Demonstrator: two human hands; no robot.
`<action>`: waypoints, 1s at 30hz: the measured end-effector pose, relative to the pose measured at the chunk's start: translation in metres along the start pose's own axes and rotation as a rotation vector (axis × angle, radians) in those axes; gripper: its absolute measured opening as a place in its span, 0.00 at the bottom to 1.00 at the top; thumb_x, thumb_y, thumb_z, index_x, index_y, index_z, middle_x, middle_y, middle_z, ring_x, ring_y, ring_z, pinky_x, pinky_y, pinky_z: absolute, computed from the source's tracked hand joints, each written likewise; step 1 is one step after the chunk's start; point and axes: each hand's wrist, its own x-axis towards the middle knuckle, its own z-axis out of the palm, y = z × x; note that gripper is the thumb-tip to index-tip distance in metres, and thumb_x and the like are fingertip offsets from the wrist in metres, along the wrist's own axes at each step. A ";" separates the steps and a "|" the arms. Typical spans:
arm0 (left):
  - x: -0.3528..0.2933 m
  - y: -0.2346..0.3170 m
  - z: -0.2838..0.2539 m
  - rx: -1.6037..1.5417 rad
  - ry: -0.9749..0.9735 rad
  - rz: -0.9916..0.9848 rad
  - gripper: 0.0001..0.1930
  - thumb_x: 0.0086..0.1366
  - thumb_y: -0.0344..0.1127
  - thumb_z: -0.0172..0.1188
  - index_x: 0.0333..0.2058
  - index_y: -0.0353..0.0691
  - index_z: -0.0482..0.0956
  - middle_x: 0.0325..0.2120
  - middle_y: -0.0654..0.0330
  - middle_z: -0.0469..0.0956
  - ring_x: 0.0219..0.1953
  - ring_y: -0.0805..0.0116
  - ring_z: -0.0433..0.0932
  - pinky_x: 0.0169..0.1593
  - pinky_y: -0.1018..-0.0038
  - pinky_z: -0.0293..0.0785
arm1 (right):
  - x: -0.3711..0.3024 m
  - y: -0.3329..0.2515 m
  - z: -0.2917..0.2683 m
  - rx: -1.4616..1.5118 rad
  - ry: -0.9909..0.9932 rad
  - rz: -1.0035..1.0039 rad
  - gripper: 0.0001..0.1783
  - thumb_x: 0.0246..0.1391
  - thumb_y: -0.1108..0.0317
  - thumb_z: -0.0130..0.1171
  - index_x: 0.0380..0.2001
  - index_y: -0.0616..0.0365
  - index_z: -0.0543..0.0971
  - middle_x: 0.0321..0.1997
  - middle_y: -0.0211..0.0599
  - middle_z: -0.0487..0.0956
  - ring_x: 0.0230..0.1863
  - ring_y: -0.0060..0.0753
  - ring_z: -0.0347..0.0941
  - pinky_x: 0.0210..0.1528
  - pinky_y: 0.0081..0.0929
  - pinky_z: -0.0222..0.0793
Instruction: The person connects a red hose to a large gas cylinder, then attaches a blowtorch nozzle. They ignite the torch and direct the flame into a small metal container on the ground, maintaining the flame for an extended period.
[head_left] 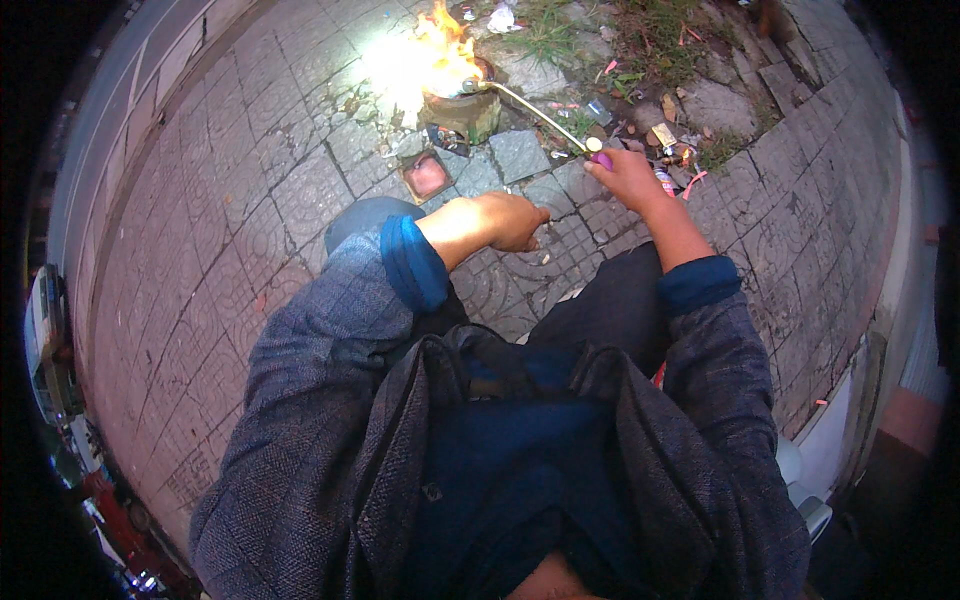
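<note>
1. From where I stand, the right hand (628, 182) is wrapped around the purple grip (602, 160) of a long, thin metal rod (537, 113); a firm, low hold there looks right, since the fingers sit well apart from the flames (447, 50).

2. The rod slants up and leftward over the paving (235, 185); its far end reaches the right-hand edge of the squat block (468, 118), right at the fire; glare hides whether the tip rests on the rim or hovers, so I'd steady it by small turns of the wrist.

3. The left hand (510, 222) grasps nothing that I can see; its fingers are loosely curled above the paving, though the palm side is hidden; I'd leave it low and back from the blaze.

4. Both blue cuffs (413, 262) are turned up off the wrists, which suits work beside fire.

5. A reddish square dish (427, 176) lies near the block's lower left corner; loose litter (663, 135) lies right of the rod; I'd move the rod clear of both.
</note>
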 end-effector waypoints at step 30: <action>0.012 0.000 0.005 0.015 -0.005 0.042 0.29 0.64 0.46 0.65 0.60 0.41 0.72 0.48 0.44 0.81 0.53 0.42 0.79 0.54 0.52 0.75 | -0.027 0.009 -0.018 -0.068 0.057 0.089 0.24 0.57 0.48 0.64 0.45 0.59 0.83 0.40 0.56 0.84 0.45 0.59 0.80 0.48 0.48 0.74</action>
